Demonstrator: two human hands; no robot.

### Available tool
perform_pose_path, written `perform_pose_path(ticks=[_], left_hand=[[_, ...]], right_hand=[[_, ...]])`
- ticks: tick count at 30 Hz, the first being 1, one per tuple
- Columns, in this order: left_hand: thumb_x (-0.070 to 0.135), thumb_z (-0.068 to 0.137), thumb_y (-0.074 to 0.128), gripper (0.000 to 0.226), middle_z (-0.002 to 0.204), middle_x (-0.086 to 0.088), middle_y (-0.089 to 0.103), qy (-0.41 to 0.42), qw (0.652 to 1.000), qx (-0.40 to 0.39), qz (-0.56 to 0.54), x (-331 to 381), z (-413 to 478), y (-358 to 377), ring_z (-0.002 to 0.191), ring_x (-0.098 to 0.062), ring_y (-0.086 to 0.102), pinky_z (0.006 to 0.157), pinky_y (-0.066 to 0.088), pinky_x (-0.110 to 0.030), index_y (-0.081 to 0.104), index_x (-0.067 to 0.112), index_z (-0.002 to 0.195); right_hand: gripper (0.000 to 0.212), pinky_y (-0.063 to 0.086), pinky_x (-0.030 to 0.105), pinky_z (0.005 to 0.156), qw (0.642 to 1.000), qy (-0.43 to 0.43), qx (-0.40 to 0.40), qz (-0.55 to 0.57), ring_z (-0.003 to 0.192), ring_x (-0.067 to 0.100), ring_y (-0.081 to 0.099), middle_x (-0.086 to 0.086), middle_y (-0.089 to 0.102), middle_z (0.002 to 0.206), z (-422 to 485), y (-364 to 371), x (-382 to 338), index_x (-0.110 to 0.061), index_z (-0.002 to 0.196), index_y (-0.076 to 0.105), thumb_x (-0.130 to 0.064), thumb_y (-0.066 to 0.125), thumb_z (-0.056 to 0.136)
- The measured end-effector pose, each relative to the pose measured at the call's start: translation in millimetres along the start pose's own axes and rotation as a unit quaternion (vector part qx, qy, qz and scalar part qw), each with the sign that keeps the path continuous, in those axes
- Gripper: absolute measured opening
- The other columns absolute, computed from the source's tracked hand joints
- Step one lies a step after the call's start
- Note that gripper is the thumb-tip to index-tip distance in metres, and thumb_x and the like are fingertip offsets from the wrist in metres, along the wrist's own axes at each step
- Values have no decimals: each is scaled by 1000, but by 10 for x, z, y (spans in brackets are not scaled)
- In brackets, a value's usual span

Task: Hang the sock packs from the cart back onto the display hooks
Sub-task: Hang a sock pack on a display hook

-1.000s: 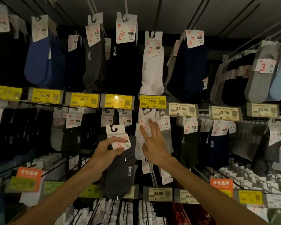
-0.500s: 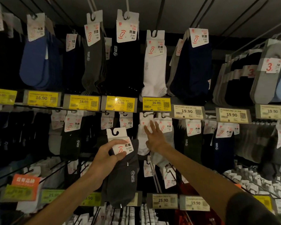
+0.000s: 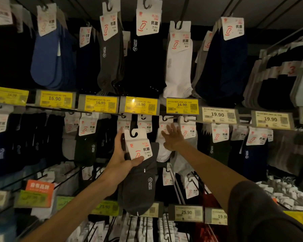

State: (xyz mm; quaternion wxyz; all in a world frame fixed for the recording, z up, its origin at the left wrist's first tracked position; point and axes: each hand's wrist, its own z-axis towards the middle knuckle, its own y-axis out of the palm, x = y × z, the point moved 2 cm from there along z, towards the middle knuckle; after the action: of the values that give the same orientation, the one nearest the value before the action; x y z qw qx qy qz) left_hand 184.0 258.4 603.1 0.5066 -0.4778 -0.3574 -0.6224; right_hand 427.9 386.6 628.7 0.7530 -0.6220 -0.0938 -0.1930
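Note:
My left hand (image 3: 120, 154) grips a dark grey sock pack (image 3: 140, 180) by its white header card, held upright in front of the middle row of the display. The card's hook cut-out sits just below the yellow 16.90 price tags (image 3: 140, 105). My right hand (image 3: 172, 137) reaches further in with fingers spread, touching the white sock packs (image 3: 162, 151) that hang on a hook under the fifth yellow tag. The hook tips behind the hands are mostly hidden by hanging cards.
Rows of hanging sock packs fill the wall: blue (image 3: 45, 55), grey, black and white (image 3: 179, 63) ones above, dark ones at the sides. Bare metal hook rods (image 3: 176, 184) stick out below my right forearm. Lower price tags (image 3: 188, 213) line the bottom row.
My left hand has lifted the grey sock pack up and closer to the middle row. My right hand has pushed deeper among the white packs, and the view has moved nearer the display.

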Motion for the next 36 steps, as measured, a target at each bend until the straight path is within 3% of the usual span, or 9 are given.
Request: perform_pose_path(ticks=[4,10,14,17,20,23,25,29,36], left_hand=[[1,83,76,110,122,11,63,-21,1000,-14,1,-43,-47,-55,127,-19,53,111,41,-50,7,53,151],[6,86,74,67,128,4,65,-35,999,-33,3,-53,-167,-272,121,-18,59,93,54,-34,44,38,138],[5,87,74,69,127,1,66,-27,999,-23,0,-56,-260,-419,120,-19,61,100,53,-41,45,39,140],[4,86,73,71,124,3,68,-19,1000,-17,-13,-83,-341,-545,117,-16,62,93,56,-34,46,48,135],[1,86,71,77,128,5,67,-28,998,-21,-45,-158,-446,-689,118,-14,61,88,56,-29,43,46,143],[3,87,70,83,128,4,67,-52,996,-36,-61,-277,-590,-786,116,-15,64,86,57,-31,36,46,149],[2,87,70,81,121,7,72,-60,995,-47,-66,-380,-686,-811,106,-9,68,76,59,-25,39,49,145],[1,88,68,77,111,10,75,-77,990,-82,-85,-536,-839,-780,101,-7,71,74,60,-26,42,54,137],[9,86,68,84,127,7,69,-77,983,-130,-102,-567,-1016,-745,117,-13,65,90,58,-32,32,50,150]], right_hand=[[60,-1,48,121,999,-7,-13,30,150,32,-15,13,-13,163,6,17,-38,-21,158,5,-39,27,105],[59,3,47,122,999,-10,-16,37,150,32,-14,14,-12,163,-64,-68,-83,-19,157,6,-33,31,105],[58,10,43,122,980,-43,13,191,151,31,-6,12,1,164,-299,-90,-232,-12,156,16,-25,39,104],[48,23,26,114,909,-46,110,399,146,27,25,15,34,155,-643,-113,-395,-5,149,35,-15,45,102],[34,38,11,88,816,-46,171,550,119,23,58,10,66,123,-1125,-160,-548,-5,133,55,-8,48,100],[25,50,17,80,717,-78,137,679,92,19,71,5,75,92,-1640,-190,-726,-8,122,61,-9,44,103],[24,56,25,79,667,-105,74,734,88,15,72,2,76,92,-1976,-222,-867,-17,120,61,-19,44,104],[31,55,27,90,652,-112,-16,750,104,5,67,-10,71,110,-2404,-260,-1155,-26,131,54,-32,48,102],[42,55,21,85,597,-80,-32,798,103,-5,64,-15,62,120,-2664,-265,-1431,-31,138,39,-15,51,101]])
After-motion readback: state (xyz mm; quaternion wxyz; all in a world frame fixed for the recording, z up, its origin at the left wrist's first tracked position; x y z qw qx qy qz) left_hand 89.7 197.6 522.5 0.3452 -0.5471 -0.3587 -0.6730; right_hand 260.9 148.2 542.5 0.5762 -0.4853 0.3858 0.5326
